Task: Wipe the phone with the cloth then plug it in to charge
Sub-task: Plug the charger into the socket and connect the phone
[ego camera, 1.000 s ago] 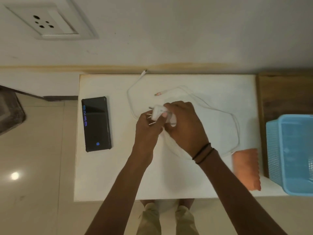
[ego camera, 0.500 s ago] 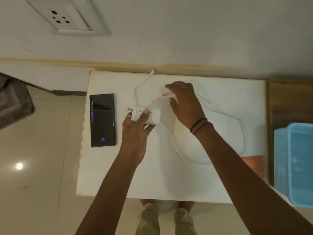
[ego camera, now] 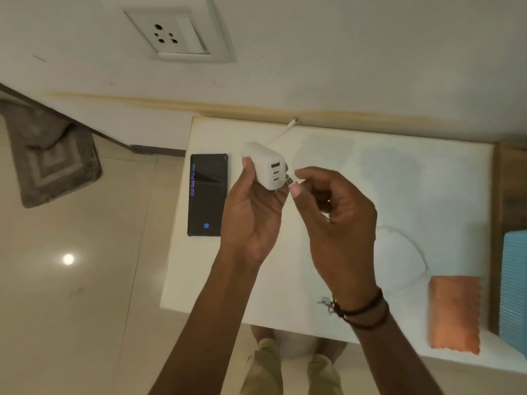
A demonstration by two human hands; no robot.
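Observation:
My left hand (ego camera: 251,220) holds a white charger adapter (ego camera: 265,166) above the table, its three ports facing me. My right hand (ego camera: 336,218) pinches the metal plug of the white cable (ego camera: 290,181) right beside the adapter's lowest port. The cable's other end (ego camera: 291,123) lies at the table's far edge, and a loop of it (ego camera: 410,243) rests to the right. The black phone (ego camera: 207,195) lies flat at the table's left edge with its screen lit. The orange cloth (ego camera: 454,313) lies folded at the front right.
A wall socket (ego camera: 171,34) is set in the wall, up and to the left of the white table (ego camera: 399,172). A blue plastic basket (ego camera: 514,289) stands at the right. A grey mat (ego camera: 48,155) lies on the tiled floor at left.
My left hand lifted the adapter off the table and turned its ports toward me. My right hand picked up the cable plug and brought it to the adapter.

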